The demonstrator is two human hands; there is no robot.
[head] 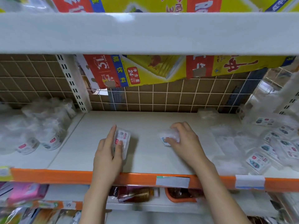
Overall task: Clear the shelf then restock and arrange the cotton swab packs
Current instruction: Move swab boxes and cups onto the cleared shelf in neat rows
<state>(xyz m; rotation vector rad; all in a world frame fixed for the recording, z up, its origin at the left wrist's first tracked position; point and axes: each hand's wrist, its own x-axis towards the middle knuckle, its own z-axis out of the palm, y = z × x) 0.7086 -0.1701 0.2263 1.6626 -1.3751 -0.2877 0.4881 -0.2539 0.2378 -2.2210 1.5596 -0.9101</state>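
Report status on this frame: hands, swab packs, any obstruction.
Left hand grips one swab pack; right hand grips another pack. Both on mid shelf. Loose pile at right; nothing blocking.

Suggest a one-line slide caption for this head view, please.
Left hand and right hand each hold a cotton swab pack on the white shelf.
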